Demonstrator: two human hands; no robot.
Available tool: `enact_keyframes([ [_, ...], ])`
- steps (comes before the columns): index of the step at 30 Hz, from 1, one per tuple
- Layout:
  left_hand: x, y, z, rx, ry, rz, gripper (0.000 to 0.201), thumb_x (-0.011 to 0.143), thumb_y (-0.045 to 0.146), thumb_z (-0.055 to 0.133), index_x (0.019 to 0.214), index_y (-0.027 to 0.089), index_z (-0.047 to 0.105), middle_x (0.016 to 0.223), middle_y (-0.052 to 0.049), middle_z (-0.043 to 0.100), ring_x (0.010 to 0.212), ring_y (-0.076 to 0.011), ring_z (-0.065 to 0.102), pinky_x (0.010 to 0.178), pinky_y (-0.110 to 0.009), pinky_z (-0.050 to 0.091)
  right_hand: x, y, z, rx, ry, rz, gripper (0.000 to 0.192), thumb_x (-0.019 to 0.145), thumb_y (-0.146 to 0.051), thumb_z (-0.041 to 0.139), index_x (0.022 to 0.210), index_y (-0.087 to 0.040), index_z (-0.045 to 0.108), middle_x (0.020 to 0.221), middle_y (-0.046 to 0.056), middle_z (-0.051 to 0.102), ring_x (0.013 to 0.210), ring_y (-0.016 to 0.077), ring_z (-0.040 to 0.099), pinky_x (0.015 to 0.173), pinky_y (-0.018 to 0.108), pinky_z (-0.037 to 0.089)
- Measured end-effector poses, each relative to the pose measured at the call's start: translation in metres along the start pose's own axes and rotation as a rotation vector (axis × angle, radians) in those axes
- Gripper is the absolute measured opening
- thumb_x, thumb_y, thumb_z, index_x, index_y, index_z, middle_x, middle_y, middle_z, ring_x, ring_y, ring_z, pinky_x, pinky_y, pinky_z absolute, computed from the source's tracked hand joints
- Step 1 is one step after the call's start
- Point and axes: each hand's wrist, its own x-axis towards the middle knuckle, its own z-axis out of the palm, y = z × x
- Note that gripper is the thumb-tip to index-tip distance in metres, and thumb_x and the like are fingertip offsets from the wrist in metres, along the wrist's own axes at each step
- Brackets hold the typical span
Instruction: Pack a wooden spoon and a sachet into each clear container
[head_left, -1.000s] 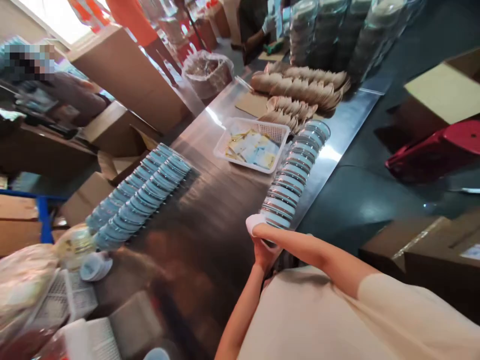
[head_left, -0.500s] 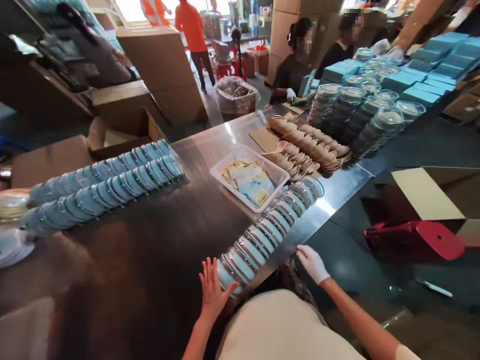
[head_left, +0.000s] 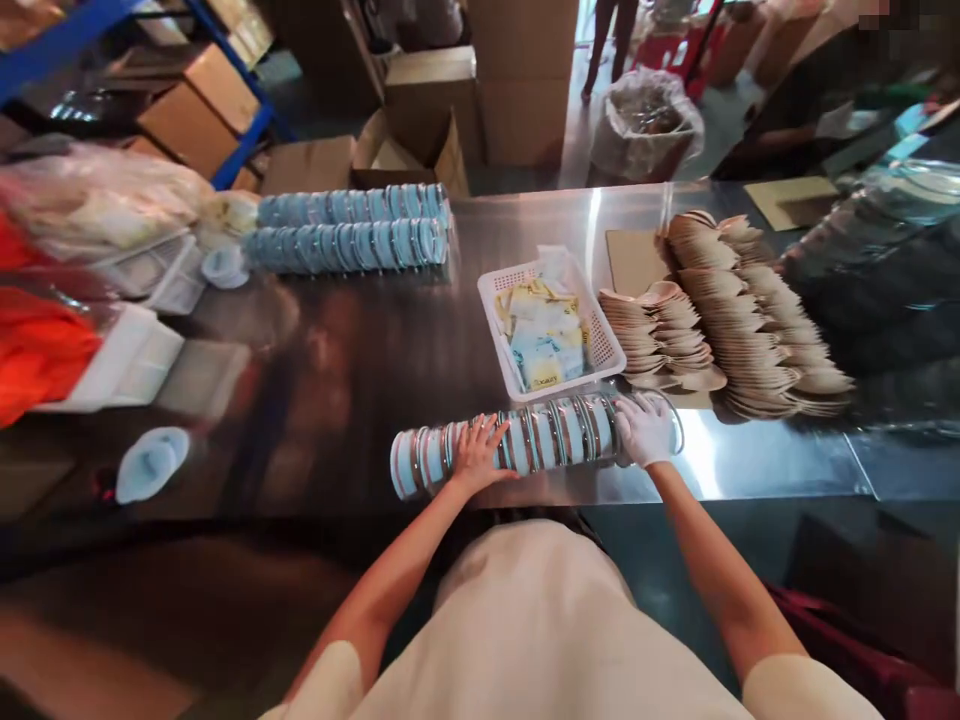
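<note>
A long row of nested clear plastic bowls [head_left: 559, 432], with pale blue-white bands between shiny rims, lies on its side along the near edge of the metal table. My bare left hand [head_left: 480, 458] rests across its left part, fingers spread over the top and thumb on the near side. Near the right end, my white-gloved right hand [head_left: 643, 430] curls over the bowls, its fingertips partly hidden. Just behind the row is a white perforated basket [head_left: 514, 384] holding yellow-and-white packets [head_left: 551, 335].
Stacked wooden spoons [head_left: 750, 330] lie to the right on the table [head_left: 360, 350]. Two rows of bluish nested bowls [head_left: 349, 245] lie at back left. A white bowl [head_left: 152, 465] sits near the left front edge. A lined bin [head_left: 649, 120] stands beyond the table.
My view has swung left. My left hand has moved from the row's near end onto its side, and my right hand has come from beside the table onto the other end.
</note>
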Motion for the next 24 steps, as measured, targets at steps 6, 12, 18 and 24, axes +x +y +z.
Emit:
enact_keyframes([
  [6, -0.006, -0.006, -0.001, -0.069, 0.032, 0.038, 0.106, 0.073, 0.077, 0.08, 0.162, 0.026, 0.048, 0.169, -0.015, 0.043, 0.158, -0.0439, 0.033, 0.131, -0.063, 0.018, -0.027, 0.003, 0.013, -0.032, 0.097, -0.038, 0.045, 0.111, -0.037, 0.037, 0.134, -0.02, 0.072, 0.14, 0.008, 0.073, 0.139, 0.0315, 0.054, 0.121, 0.056, 0.021],
  [12, -0.008, -0.006, 0.0, -0.09, 0.018, 0.091, 0.108, 0.069, 0.076, 0.084, 0.16, 0.029, 0.05, 0.168, -0.014, 0.045, 0.157, -0.0426, 0.036, 0.131, -0.063, 0.018, -0.012, 0.019, 0.012, -0.042, 0.162, -0.107, 0.048, 0.111, -0.037, 0.034, 0.128, -0.019, 0.075, 0.133, 0.008, 0.076, 0.132, 0.0294, 0.059, 0.118, 0.05, 0.029],
  [18, -0.011, -0.008, -0.001, -0.081, -0.005, 0.09, 0.111, 0.069, 0.074, 0.085, 0.161, 0.026, 0.048, 0.168, -0.017, 0.043, 0.158, -0.0439, 0.033, 0.131, -0.065, 0.015, -0.024, 0.012, 0.018, -0.028, 0.196, -0.078, 0.045, 0.11, -0.034, 0.037, 0.129, -0.017, 0.074, 0.132, 0.008, 0.076, 0.13, 0.0291, 0.059, 0.122, 0.051, 0.029],
  [24, -0.007, 0.012, -0.01, -0.041, 0.002, 0.123, 0.12, 0.071, 0.077, 0.081, 0.167, 0.019, 0.037, 0.175, -0.023, 0.026, 0.163, -0.0492, 0.014, 0.124, -0.078, -0.006, -0.033, -0.032, 0.001, 0.059, 0.235, -0.036, 0.04, 0.107, -0.034, 0.044, 0.133, -0.017, 0.069, 0.139, 0.014, 0.071, 0.138, 0.0339, 0.052, 0.122, 0.059, 0.026],
])
